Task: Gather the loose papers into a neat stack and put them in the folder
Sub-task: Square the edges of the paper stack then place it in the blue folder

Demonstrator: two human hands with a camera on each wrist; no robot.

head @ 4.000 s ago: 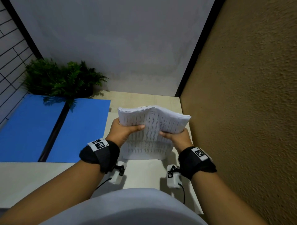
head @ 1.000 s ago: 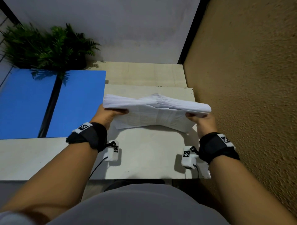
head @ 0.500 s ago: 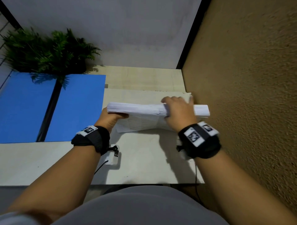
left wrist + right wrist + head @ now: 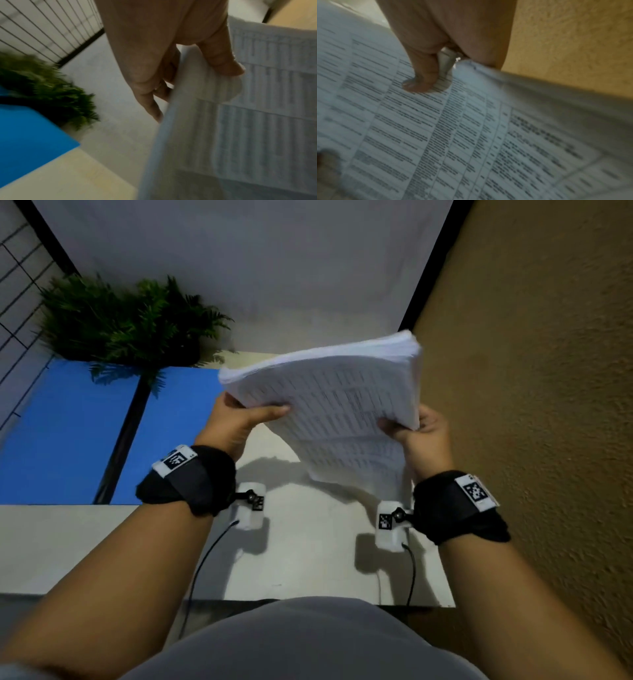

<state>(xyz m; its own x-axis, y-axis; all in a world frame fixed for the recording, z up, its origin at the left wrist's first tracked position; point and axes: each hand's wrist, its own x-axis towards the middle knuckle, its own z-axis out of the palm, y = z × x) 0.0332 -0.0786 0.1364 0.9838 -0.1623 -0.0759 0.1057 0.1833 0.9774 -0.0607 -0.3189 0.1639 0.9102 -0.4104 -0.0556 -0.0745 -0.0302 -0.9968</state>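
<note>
A pale tabletop is sitting in the corner between a grey back wall and a rough tan wall on your right, with a green fern at the far left. Lying open and flat on the left side is the blue folder, well apart from what you're holding. You're gripping a thick stack of papers with both hands, tilted up above the tabletop, printed rows facing you. Your left hand is clamping the stack's left edge, thumb lying across the top sheet and fingers curling behind it. Your right hand is pinching the right edge, thumb pressing on the print in the right wrist view and the other fingers hiding behind the sheets. The lower edge of the stack is hanging just above the tabletop, casting a shadow there; whether it's touching is hard to tell.
</note>
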